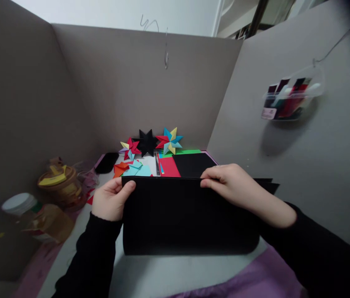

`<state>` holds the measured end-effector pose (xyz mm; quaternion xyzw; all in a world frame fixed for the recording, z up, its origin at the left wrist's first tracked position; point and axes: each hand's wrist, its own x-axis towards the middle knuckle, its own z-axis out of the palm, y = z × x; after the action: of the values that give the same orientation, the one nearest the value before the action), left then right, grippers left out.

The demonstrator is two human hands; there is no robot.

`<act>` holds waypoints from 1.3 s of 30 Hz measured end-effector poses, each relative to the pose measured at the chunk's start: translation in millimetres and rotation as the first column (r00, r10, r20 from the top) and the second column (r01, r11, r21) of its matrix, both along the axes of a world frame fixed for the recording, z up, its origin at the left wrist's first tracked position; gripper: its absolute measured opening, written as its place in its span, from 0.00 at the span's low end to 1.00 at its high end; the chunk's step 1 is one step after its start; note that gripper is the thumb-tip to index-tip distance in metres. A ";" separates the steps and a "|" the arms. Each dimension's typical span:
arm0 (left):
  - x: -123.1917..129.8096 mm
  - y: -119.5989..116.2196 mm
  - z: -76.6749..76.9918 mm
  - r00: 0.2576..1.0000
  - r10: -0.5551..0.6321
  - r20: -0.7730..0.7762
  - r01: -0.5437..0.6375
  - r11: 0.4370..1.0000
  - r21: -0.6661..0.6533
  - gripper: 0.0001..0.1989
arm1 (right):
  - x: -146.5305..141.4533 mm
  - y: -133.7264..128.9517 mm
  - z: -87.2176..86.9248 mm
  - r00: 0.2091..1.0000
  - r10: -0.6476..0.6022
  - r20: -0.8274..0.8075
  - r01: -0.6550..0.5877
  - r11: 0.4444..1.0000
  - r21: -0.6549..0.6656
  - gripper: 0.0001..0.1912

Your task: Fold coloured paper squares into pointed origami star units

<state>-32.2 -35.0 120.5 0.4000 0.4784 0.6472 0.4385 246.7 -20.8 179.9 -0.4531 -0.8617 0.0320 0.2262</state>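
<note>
A large sheet of black paper (pixel 190 219) is held up in front of me, bent over in a loose curve at its lower edge. My left hand (pixel 111 200) pinches its upper left corner, thumb on the near face. Along the top edge, right of the middle, my right hand (pixel 224 182) pinches the paper between thumb and fingers. Past the right forearm, pointed black paper ends stick out. Behind the sheet lie a flat black piece (pixel 193 164), red paper (pixel 168 166) and light blue paper (pixel 136 169).
Folded paper stars, one black (pixel 146 142) and one multicoloured (pixel 170 141), lean at the back wall. A phone (pixel 107 162) lies left of them. Further left stand a brown tub (pixel 61 186) and a white-lidded jar (pixel 21 203). A clear container (pixel 289 99) hangs on the right wall.
</note>
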 end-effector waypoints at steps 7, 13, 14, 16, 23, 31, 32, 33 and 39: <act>0.6 0.3 0.0 0.999 0.036 0.002 -0.036 0.999 0.036 0.14 | 1.2 1.8 -5.2 0.996 0.078 -0.048 -0.076 0.996 0.045 0.07; -0.4 0.8 -4.4 0.998 0.046 0.031 -0.048 0.994 0.094 0.11 | 2.7 0.9 -6.2 0.970 0.231 -0.079 -0.227 0.972 0.064 0.06; -0.6 0.4 -5.0 0.998 0.053 0.019 -0.054 0.993 0.104 0.10 | 2.8 0.8 -5.2 0.971 0.229 -0.068 -0.225 0.973 0.057 0.05; -1.0 -0.8 -5.8 0.998 0.058 0.000 -0.057 0.991 0.118 0.09 | 2.9 0.8 -2.9 0.977 0.206 -0.054 -0.203 0.978 0.046 0.04; -3.6 -0.7 -9.0 0.998 0.015 0.062 -0.024 0.988 0.153 0.08 | 2.7 0.0 1.2 0.988 0.148 -0.040 -0.148 0.989 0.025 0.04; -6.2 2.3 -10.9 0.998 0.007 0.070 -0.019 0.986 0.163 0.10 | 2.9 -1.8 5.8 0.988 0.141 -0.067 -0.142 0.990 -0.020 0.04; -5.7 1.9 -10.3 0.998 0.010 0.065 -0.020 0.987 0.158 0.10 | 2.8 -2.1 6.1 0.986 0.140 -0.086 -0.142 0.990 -0.020 0.05; -5.2 1.4 -9.6 0.998 0.012 0.061 -0.021 0.988 0.150 0.10 | 2.5 -2.5 6.3 0.985 0.136 -0.103 -0.139 0.990 -0.018 0.05; -2.1 -2.2 -5.0 0.998 0.048 0.028 -0.052 0.991 0.122 0.10 | -0.6 -5.7 7.4 0.987 0.084 -0.137 -0.087 0.996 -0.019 0.05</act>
<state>-34.3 -37.2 115.5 0.4058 0.4420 0.6911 0.4028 246.1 -26.4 187.2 -0.4154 -0.8624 0.0832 0.2772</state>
